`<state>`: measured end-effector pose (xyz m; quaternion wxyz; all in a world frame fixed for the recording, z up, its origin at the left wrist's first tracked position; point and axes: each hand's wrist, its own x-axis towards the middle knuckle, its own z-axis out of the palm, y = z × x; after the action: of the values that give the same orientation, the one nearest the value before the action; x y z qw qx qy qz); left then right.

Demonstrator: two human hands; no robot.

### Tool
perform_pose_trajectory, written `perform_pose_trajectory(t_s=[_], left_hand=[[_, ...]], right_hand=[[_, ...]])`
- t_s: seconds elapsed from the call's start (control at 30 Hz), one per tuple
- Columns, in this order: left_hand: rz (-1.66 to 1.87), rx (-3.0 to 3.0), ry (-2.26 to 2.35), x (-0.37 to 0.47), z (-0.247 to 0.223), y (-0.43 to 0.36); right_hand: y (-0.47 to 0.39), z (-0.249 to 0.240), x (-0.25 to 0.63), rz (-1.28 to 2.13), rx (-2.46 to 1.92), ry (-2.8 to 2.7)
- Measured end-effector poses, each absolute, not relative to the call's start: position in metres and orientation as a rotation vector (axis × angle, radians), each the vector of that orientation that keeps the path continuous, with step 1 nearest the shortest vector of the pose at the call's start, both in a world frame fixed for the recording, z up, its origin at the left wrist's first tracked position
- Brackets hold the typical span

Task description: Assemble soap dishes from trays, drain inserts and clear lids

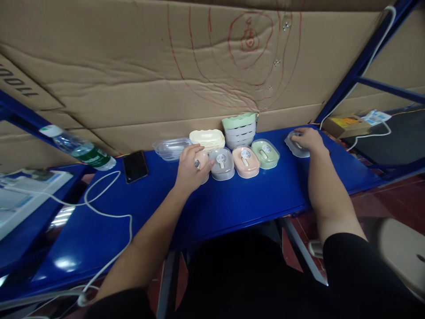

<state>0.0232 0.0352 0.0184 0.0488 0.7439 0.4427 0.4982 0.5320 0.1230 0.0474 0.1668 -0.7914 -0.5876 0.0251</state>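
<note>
Left hand (pixel 190 170) near cream trays (pixel 206 138)

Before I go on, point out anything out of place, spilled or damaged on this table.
The white cable lies in loose bends across the left of the blue table, untidy compared with the close row of lidded boxes. No spill or damage shows, though the left hand and right hand partly hide what they touch.

The light around me is subdued; a white glare (pixel 65 264) shines near the desk (pixel 219 212)'s front left corner. Below its front edge my black clothing (pixel 229 279) loses detail. Wide-angle distortion stretches the margins; small print blurs.
</note>
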Motion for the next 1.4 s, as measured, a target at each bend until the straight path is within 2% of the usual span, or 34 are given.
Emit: perform_pose_trajectory(t_s=[0.43, 0.7, 0.83, 0.93, 1.07, 1.2, 1.4], left_hand=[[1.557, 2.287, 1.308, 0.025, 0.022, 0.033], [1.56, 2.308, 1.245, 0.03, 0.025, 0.029], [1.599, 2.207, 1.13, 0.039, 0.026, 0.022], [1.568, 2.02, 0.901, 0.055, 0.023, 0.011], [1.438, 1.749, 0.529, 0.073, 0.021, -0.003], [1.529, 1.568, 0.388, 0.078, 0.015, -0.004], [1.637, 1.402, 0.527, 0.072, 0.001, 0.009]], right_hand=[[0.081, 0.041, 0.516, 0.18, -2.193, -1.989], [0.058, 0.059, 0.52, 0.052, -2.183, -1.701], [0.049, 0.094, 0.493, 0.012, -1.667, -1.718], [0.035, 0.113, 0.425, 0.296, -0.952, -1.97], [0.018, 0.114, 0.318, 0.536, -0.484, -2.266], [0.022, 0.101, 0.269, 0.686, -0.29, -2.239], [0.043, 0.082, 0.287, 1.095, -0.315, -1.969]])
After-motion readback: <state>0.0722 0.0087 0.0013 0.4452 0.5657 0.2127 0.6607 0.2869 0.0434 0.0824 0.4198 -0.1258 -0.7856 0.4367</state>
